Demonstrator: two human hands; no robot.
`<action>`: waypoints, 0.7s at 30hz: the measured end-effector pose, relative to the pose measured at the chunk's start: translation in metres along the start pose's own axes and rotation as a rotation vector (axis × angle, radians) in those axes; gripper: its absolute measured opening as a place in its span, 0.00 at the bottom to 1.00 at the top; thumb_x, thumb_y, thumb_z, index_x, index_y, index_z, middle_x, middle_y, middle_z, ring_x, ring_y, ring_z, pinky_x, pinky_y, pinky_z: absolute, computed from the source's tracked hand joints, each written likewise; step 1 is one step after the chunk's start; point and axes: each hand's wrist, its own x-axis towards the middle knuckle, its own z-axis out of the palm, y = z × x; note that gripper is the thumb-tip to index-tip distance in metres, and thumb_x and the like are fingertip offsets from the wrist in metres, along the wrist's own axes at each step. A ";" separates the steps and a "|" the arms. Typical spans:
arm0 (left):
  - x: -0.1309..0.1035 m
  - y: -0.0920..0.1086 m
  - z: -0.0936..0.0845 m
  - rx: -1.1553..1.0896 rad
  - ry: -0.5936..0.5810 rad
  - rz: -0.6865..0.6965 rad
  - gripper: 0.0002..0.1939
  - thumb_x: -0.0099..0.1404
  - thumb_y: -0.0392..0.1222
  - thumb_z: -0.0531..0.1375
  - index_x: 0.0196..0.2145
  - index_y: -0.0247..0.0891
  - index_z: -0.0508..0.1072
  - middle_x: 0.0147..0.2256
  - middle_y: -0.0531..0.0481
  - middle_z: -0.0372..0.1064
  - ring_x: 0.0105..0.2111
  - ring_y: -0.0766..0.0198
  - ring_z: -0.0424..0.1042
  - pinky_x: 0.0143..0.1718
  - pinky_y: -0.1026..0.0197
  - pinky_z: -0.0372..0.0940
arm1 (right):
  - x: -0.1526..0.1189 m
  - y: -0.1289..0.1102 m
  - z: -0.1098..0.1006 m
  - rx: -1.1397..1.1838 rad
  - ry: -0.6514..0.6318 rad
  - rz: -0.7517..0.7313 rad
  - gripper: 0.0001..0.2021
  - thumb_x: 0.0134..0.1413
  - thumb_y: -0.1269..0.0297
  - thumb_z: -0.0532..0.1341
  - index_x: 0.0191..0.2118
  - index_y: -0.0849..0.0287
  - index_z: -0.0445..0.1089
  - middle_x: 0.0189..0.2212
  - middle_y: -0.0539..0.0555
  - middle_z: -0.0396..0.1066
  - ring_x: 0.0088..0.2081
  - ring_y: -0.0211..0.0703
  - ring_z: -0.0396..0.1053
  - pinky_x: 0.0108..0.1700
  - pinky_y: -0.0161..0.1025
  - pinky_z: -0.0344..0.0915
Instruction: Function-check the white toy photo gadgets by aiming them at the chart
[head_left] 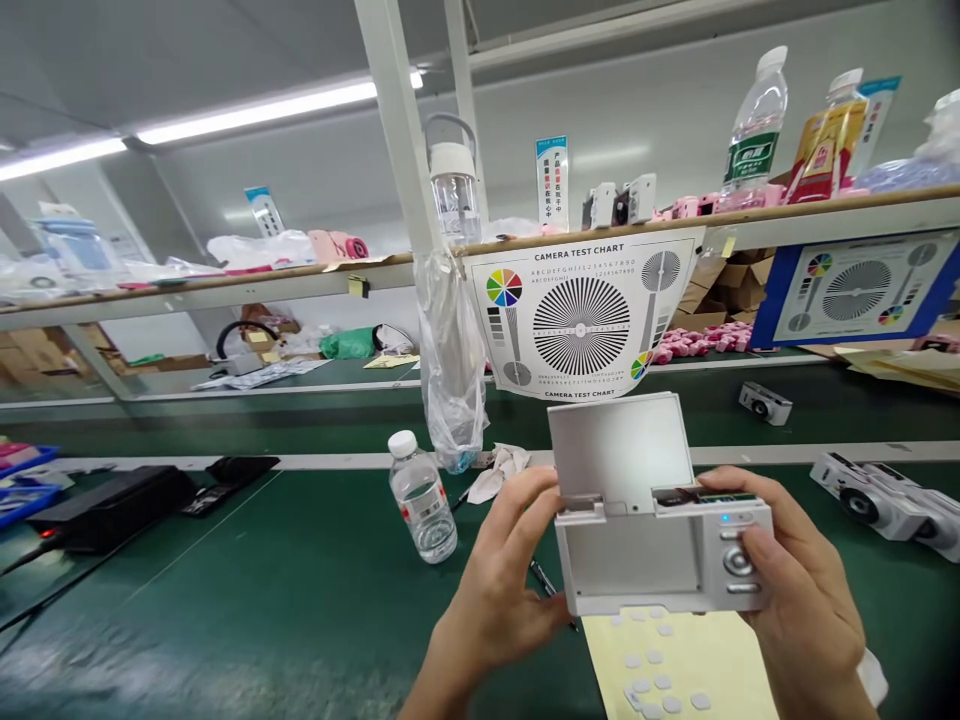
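Observation:
A white digital camera [637,570] with its screen flap [621,450] flipped upward is held up between both hands, its button side facing me. My left hand [502,580] grips its left edge, fingers at the top corner and thumb near the bottom. Around the right end wraps my right hand [802,580], the thumb pressing by the buttons above the round dial. A small blue light glows near that thumb. Below the camera lies a yellow sheet [682,665] with several small pale stickers. Behind my left hand a pen [543,578] is partly hidden.
A water bottle [424,497] stands left of my hands. A camera test chart [581,320] hangs ahead under the shelf [300,270]. More white cameras [889,500] lie at right. A black device [124,515] with cables sits at left. A crumpled tissue [501,472] lies near the bottle.

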 end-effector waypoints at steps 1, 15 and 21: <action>0.002 -0.001 0.000 0.021 0.025 0.033 0.35 0.64 0.46 0.62 0.64 0.41 0.54 0.53 0.37 0.66 0.55 0.52 0.68 0.53 0.52 0.69 | 0.000 0.003 -0.002 -0.048 -0.009 -0.059 0.15 0.52 0.46 0.65 0.41 0.47 0.74 0.37 0.51 0.75 0.33 0.45 0.72 0.29 0.36 0.70; 0.000 -0.001 -0.004 0.111 0.085 0.093 0.31 0.64 0.47 0.63 0.61 0.39 0.60 0.47 0.39 0.71 0.51 0.52 0.71 0.50 0.54 0.70 | 0.001 0.001 -0.004 -0.019 -0.104 0.149 0.17 0.55 0.44 0.61 0.45 0.46 0.66 0.29 0.50 0.71 0.23 0.42 0.68 0.21 0.35 0.64; -0.015 0.024 -0.008 -0.106 0.183 -0.211 0.45 0.53 0.70 0.62 0.61 0.43 0.59 0.50 0.42 0.70 0.55 0.47 0.67 0.56 0.48 0.65 | 0.031 0.021 -0.001 0.208 -0.255 0.333 0.20 0.52 0.40 0.59 0.37 0.52 0.62 0.23 0.46 0.65 0.16 0.34 0.63 0.17 0.30 0.60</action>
